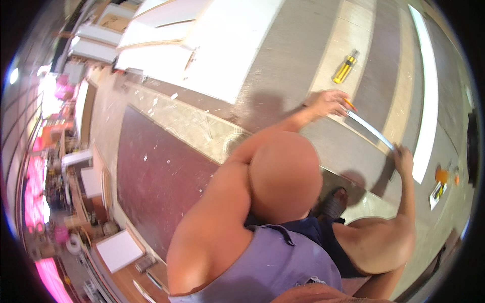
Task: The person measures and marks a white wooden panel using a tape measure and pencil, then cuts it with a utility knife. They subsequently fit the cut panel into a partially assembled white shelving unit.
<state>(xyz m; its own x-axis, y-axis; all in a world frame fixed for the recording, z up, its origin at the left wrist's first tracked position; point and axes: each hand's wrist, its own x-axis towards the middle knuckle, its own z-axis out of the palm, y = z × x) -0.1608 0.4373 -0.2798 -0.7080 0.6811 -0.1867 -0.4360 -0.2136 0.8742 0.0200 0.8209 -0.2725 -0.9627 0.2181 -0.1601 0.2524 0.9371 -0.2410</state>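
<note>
Out in front, my left hand [327,104] is closed around a short orange-yellow pencil [349,104], close to one end of a narrow silvery ruler [371,129]. The ruler slants over a grey-brown board [343,144] and a pale strip. At its nearer right end, my right hand [403,160] grips it with bent fingers. Beyond my left hand, a yellow-and-black-handled screwdriver [345,68] lies on a pale wooden strip [348,30]. Whether my left fingers also touch the ruler cannot be made out.
A long white strip [427,91] lies to the right, with an orange object [442,175] past it. Large white panels [232,50] are at far left. A dark red board [156,171] lies at left. My sandalled foot [334,202] stands near the board's edge.
</note>
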